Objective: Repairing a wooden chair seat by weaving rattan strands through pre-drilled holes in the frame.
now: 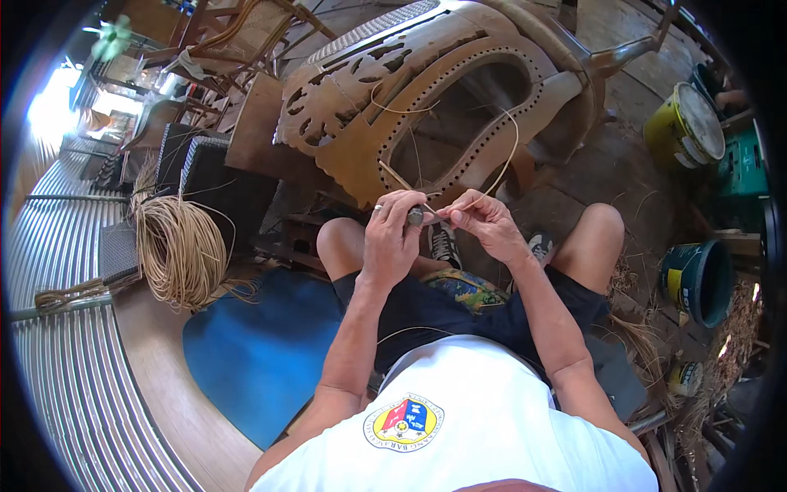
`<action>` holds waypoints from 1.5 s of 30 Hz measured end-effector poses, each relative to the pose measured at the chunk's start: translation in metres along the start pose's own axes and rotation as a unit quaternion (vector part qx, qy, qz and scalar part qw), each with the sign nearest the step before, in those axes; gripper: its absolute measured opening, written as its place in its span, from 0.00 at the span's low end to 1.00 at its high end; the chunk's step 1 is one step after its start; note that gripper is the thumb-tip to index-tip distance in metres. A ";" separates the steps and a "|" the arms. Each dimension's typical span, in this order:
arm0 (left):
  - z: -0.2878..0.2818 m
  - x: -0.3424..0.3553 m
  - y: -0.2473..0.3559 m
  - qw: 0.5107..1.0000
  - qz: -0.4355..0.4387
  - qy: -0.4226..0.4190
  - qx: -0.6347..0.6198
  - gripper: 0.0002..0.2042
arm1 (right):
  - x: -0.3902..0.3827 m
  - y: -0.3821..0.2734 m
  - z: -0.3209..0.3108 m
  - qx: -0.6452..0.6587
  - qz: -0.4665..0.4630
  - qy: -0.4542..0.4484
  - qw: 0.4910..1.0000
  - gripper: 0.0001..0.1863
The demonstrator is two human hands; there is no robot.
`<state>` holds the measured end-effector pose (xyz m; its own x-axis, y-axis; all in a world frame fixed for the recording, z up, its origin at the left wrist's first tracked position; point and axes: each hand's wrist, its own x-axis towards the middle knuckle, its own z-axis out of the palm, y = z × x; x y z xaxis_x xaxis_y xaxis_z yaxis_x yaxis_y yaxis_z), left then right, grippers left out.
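Note:
My left hand (391, 234), closed just below the chair frame, grips a hand tool (416, 216) whose dark, rounded handle end shows; its working end is hidden. A thin tan strip (393, 175) sticks out past these fingers. Close beside it, my right hand (485, 223) pinches a rattan cane strand (515, 148), which arcs up over the frame. The carved wooden chair frame (352, 158) lies tilted in front of me, with small holes lining its oval opening. Another loose strand (402, 111) curls across its carved part.
A big coil of rattan cane (182, 254) hangs at left, near corrugated metal sheeting (70, 353). A blue seat or panel (262, 353) is beside my left leg. To the right stand a yellow bucket (668, 131) and a dark green bucket (684, 283). Cane scraps (721, 361) litter the floor.

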<state>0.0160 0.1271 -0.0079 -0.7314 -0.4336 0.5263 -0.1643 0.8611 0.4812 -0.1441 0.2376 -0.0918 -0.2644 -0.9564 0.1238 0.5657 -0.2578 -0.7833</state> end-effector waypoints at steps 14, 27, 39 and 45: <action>-0.001 -0.003 -0.007 0.999 0.008 -0.018 -0.048 0.17 | 0.052 -0.051 0.018 -0.151 0.025 0.084 0.985 0.05; -0.013 0.006 -0.012 0.997 0.065 -0.048 -0.016 0.18 | 0.038 -0.033 -0.009 0.071 0.083 0.161 0.981 0.07; -0.016 0.009 -0.006 0.996 0.081 0.005 0.026 0.21 | 0.034 -0.030 -0.012 0.101 0.075 0.162 0.979 0.06; -0.002 0.003 0.003 0.999 -0.032 -0.014 -0.038 0.14 | 0.033 -0.030 -0.013 0.110 0.080 0.152 0.979 0.06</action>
<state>0.0144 0.1275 -0.0037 -0.7390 -0.4791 0.4736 -0.1611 0.8083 0.5663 -0.1802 0.2158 -0.0718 -0.3601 -0.9108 -0.2021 0.7643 -0.1638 -0.6237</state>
